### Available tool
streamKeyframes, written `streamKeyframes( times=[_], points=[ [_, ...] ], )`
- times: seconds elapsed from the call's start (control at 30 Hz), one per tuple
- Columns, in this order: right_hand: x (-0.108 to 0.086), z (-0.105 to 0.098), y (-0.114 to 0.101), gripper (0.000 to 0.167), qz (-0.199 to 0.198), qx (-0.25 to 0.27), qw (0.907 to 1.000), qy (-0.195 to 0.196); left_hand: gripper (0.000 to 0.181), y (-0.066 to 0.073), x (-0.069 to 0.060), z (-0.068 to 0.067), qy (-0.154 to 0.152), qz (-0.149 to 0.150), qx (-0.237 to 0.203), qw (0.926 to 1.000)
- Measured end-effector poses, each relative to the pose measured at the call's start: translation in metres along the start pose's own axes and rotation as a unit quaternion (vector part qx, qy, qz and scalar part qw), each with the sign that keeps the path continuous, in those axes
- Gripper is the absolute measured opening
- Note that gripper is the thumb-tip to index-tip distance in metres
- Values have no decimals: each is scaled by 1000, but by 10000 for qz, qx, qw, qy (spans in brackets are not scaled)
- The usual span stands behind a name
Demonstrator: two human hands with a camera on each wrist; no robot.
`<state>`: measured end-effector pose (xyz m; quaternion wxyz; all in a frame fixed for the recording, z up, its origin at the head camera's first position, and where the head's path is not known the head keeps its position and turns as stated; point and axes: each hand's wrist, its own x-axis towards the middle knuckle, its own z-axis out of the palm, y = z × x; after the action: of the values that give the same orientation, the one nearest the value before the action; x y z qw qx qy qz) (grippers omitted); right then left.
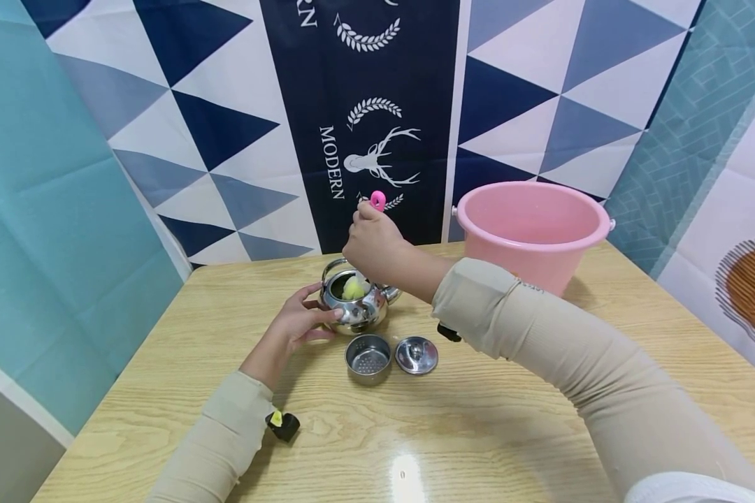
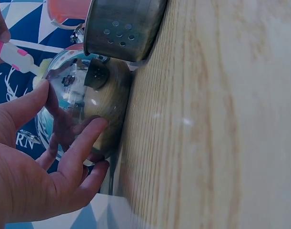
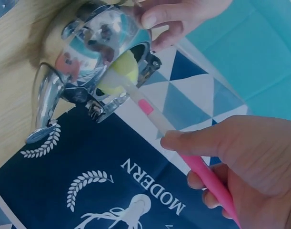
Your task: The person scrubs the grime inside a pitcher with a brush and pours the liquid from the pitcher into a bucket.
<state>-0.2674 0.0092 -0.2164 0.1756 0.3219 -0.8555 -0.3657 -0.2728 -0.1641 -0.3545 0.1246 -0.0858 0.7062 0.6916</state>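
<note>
A shiny steel teapot point(image 1: 366, 316) stands on the table without its lid, its spout pointing right. My left hand point(image 1: 302, 316) holds the teapot's left side, thumb near the rim and the other fingers against the round body. With my right hand point(image 1: 377, 241) I grip a pink-and-white bottle brush point(image 3: 209, 179) above the pot. The brush's yellow sponge head point(image 1: 354, 288) sits in the pot's mouth, its lower part hidden inside. In front of the pot are a perforated steel strainer cup point(image 1: 368, 378) and a round steel lid point(image 1: 416, 355).
A pink bucket point(image 1: 519, 269) stands at the back right of the wooden table point(image 1: 352, 440). Behind the table hangs a patterned cloth point(image 1: 226, 126) with triangles and a deer's head. My right forearm crosses in front of the bucket.
</note>
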Motion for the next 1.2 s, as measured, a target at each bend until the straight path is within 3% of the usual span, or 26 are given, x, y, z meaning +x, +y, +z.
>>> streamKeyframes(
  times=[0.37,0.87,1.2],
  points=[
    [1,9,-5,17,-45,-2,9993,371,83,0,0,-2,-90,32,-31,9999],
    [-4,25,-3,21,160,-241,9984,479,82,-4,1,-1,-94,81,-78,9999],
    [-17,24,5,13,130,314,9981,519,82,-2,0,0,-31,48,0,10000]
  ],
)
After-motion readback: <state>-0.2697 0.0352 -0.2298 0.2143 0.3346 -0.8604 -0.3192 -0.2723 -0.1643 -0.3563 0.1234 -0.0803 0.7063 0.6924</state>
